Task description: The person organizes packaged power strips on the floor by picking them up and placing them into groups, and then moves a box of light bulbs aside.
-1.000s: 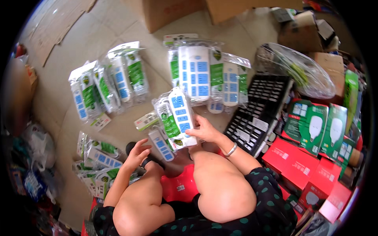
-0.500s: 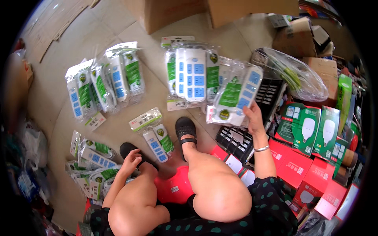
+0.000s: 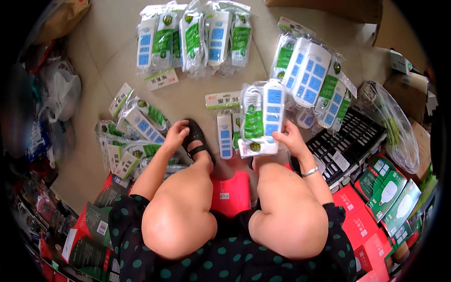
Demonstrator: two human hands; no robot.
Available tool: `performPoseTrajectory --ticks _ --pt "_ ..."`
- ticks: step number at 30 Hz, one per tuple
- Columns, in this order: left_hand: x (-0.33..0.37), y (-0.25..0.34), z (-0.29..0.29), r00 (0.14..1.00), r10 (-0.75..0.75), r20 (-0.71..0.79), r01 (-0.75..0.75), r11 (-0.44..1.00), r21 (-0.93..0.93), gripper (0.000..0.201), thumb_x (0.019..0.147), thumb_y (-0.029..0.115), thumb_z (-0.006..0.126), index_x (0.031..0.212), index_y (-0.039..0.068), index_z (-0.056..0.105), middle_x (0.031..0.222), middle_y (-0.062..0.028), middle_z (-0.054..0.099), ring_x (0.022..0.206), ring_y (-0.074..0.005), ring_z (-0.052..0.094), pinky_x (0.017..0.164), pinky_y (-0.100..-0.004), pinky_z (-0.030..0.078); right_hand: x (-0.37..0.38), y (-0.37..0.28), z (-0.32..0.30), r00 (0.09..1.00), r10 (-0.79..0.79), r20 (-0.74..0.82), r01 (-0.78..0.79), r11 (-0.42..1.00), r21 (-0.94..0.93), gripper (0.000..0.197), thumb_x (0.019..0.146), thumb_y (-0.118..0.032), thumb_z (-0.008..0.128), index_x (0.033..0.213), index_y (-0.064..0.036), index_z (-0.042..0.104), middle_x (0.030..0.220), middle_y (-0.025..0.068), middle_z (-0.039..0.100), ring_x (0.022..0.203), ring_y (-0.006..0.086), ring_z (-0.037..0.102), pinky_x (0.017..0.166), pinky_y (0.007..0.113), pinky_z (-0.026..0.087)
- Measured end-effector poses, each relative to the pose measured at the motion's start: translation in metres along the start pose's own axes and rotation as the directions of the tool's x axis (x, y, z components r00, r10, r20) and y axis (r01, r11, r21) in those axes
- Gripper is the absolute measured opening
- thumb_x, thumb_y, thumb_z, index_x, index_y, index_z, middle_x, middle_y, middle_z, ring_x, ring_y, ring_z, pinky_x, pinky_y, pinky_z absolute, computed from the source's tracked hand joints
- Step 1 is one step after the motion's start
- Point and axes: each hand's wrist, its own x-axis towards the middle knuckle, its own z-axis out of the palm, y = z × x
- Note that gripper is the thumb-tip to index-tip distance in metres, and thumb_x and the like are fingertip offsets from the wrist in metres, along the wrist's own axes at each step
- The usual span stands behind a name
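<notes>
A packaged white power strip with blue sockets (image 3: 274,110) is gripped at its lower right edge by my right hand (image 3: 292,139). The clear wrapper also holds a coiled white cord behind a green print. It hangs over my right shoe and partly covers another packaged power strip (image 3: 225,136) on the floor. My left hand (image 3: 176,133) hovers beside my black shoe (image 3: 196,141), empty, its fingers loosely bent. To its left lies a pile of packaged strips (image 3: 141,124).
More packaged power strips stand in a row (image 3: 192,40) at the far left, and a bundle (image 3: 307,70) lies far right. A black slotted crate (image 3: 350,141), red bulb boxes (image 3: 361,223) and a plastic bag (image 3: 394,127) line the right side. A red stool (image 3: 231,195) shows between my knees.
My right hand has brought the packaged power strip leftward, from beside the crate to over the single strip on the floor. The head view has swung left. My left hand remains empty near my shoe.
</notes>
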Motion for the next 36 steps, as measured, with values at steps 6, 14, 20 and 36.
performPoseTrajectory --ticks 6,14,20,36 --pt "-0.015 0.015 -0.011 0.997 -0.056 -0.058 0.047 0.987 -0.152 0.037 0.092 0.017 0.055 0.127 0.007 0.049 0.111 -0.0095 0.060 0.094 -0.0150 0.057 0.079 -0.0290 0.046 0.028 0.045 0.047 0.969 0.124 0.215 -0.147 0.984 0.096 0.055 0.079 -0.027 0.073 0.119 0.0018 0.048 0.113 0.0145 0.060 0.101 0.0226 0.060 0.089 0.034 0.047" --pt "-0.059 0.058 -0.090 0.786 0.522 -0.332 -0.245 0.756 0.607 0.037 0.081 0.011 0.063 0.117 0.007 0.056 0.107 -0.0176 0.061 0.100 -0.0310 0.057 0.090 -0.0391 0.043 0.050 0.046 0.050 0.913 0.390 0.121 -0.088 0.476 -0.875 0.068 0.074 -0.064 0.058 0.098 -0.0005 0.057 0.098 0.0234 0.064 0.094 0.0385 0.061 0.079 0.045 0.048" --pt "-0.028 0.051 -0.140 0.673 0.525 -0.521 0.207 0.542 0.814 0.066 0.068 0.031 0.074 0.125 0.010 0.050 0.111 -0.0178 0.060 0.111 -0.0332 0.051 0.097 -0.0447 0.036 0.036 0.057 0.043 0.997 0.073 -0.024 -0.072 0.782 -0.619 0.040 0.080 -0.030 0.068 0.106 -0.0020 0.057 0.082 0.0133 0.065 0.076 0.0251 0.063 0.070 0.034 0.049" --pt "-0.072 0.120 -0.152 0.969 0.210 -0.134 -0.221 0.972 -0.079 0.014 0.084 0.014 0.060 0.075 0.004 0.057 0.069 -0.0013 0.058 0.058 -0.0103 0.053 0.058 -0.0239 0.041 0.039 0.033 0.030 0.997 0.020 -0.079 -0.039 0.969 -0.242 0.030 0.085 -0.017 0.064 0.110 -0.0027 0.057 0.094 0.0092 0.063 0.080 0.0130 0.059 0.073 0.029 0.050"
